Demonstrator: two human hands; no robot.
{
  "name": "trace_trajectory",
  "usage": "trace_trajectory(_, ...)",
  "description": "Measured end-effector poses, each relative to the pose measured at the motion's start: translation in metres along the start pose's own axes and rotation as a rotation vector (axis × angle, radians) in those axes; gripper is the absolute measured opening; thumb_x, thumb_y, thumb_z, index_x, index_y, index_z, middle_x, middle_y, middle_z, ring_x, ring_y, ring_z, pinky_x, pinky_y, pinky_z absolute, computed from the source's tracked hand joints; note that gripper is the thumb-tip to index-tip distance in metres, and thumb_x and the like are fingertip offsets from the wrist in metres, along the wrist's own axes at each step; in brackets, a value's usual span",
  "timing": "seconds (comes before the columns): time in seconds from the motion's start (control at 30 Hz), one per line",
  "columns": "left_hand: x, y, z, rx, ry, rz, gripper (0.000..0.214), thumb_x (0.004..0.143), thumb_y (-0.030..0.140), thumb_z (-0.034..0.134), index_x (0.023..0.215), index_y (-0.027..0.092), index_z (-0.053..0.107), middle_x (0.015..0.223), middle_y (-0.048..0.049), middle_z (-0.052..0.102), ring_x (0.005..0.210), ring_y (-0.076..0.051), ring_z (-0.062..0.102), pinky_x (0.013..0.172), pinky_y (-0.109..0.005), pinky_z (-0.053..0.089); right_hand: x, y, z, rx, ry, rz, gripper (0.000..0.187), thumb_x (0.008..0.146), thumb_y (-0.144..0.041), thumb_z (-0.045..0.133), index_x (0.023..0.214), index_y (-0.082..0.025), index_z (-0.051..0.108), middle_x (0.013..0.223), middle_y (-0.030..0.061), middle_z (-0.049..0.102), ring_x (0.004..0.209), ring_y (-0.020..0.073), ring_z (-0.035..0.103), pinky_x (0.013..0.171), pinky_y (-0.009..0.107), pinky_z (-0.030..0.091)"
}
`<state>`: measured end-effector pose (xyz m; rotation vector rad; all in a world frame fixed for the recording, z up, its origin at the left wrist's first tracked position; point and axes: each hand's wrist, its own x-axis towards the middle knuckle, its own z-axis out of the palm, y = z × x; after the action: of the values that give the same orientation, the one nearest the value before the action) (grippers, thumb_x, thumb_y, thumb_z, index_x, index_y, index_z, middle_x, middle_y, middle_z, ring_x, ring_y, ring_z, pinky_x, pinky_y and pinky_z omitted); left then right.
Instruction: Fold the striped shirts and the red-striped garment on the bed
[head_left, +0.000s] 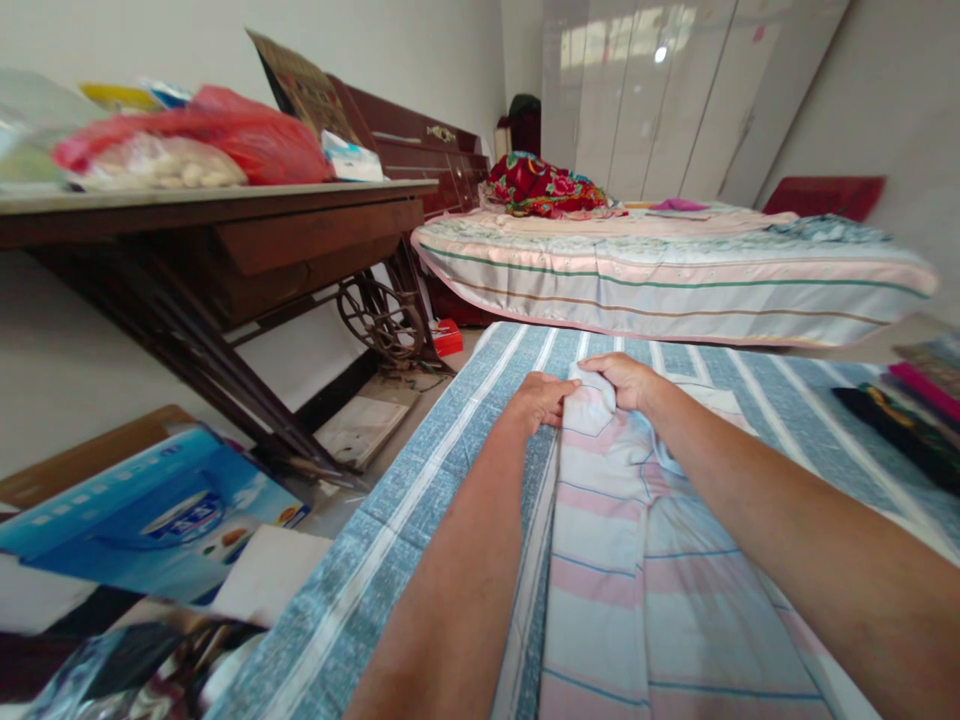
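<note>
A pale shirt [600, 590] with pink and light blue bands and thin blue lines lies lengthwise on a blue-and-white striped sheet [450, 480]. Its left side is folded inward in a long strip. At the far end, my left hand [541, 398] pinches the left edge of the cloth. My right hand [624, 380] grips the same bunched end from the right, thumb and fingers closed on it. Part of the shirt is hidden under my right forearm.
Folded clothes [919, 410] are stacked at the right. Beyond is a bed [660, 280] with a red floral bundle [544, 185]. A sewing-machine table [315, 215] with bags on top stands at left, above a blue carton [165, 515].
</note>
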<state>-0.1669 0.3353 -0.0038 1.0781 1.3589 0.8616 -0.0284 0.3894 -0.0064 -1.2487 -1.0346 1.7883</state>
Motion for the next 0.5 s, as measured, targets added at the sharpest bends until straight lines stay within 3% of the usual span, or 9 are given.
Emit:
trace_trajectory(0.33,0.010,-0.003,0.011,-0.022,0.152,0.004,0.022,0.066,0.023,0.074,0.079,0.011,0.060,0.050,0.0019,0.054,0.045,-0.009,0.053,0.050,-0.023,0.048,-0.001,-0.007,-0.005,-0.168,0.082,0.027,0.014,0.071,-0.013,0.070,0.072,-0.014,0.057,0.052,0.0019,0.062,0.048,0.0163,0.059,0.048,0.030,0.052)
trace_trajectory(0.5,0.009,-0.003,0.011,-0.052,0.153,0.025,0.016,0.067,0.015,0.069,0.080,0.012,0.060,0.051,0.0028,0.054,0.045,-0.008,0.052,0.051,-0.023,0.049,-0.003,-0.005,-0.010,-0.261,0.007,0.137,0.015,0.071,-0.019,0.072,0.077,-0.012,0.060,0.058,0.0059,0.065,0.049,0.0192,0.061,0.050,0.035,0.053)
